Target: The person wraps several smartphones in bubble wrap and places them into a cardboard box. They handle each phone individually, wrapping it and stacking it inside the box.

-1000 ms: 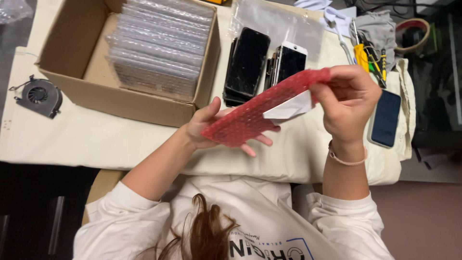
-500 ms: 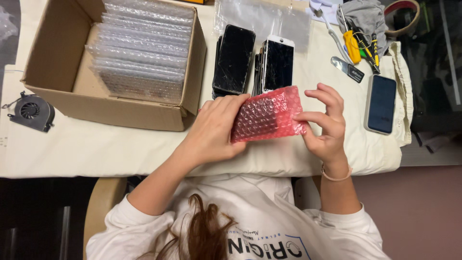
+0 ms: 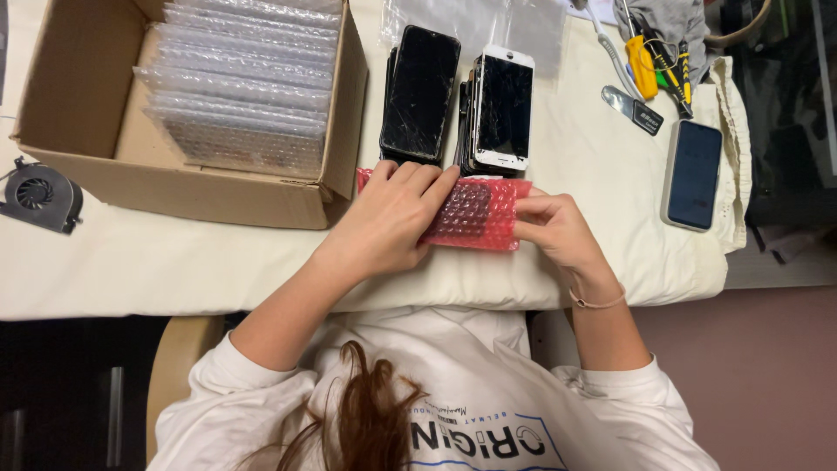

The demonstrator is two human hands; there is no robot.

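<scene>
Red bubble-wrap pouch point(image 3: 475, 214) under left hand point(image 3: 392, 218), flat.

A single view, from a camera worn on the person's head, looks almost straight down onto the desk point(image 3: 131, 262). The desk's near edge crosses the picture just below the middle, and its far edge is cut off at the top. The person's own hair and shirt fill the bottom. The view sits close: the hands point(image 3: 392, 222) lie near the centre. The desk's right edge shows; the left runs out of frame.
</scene>
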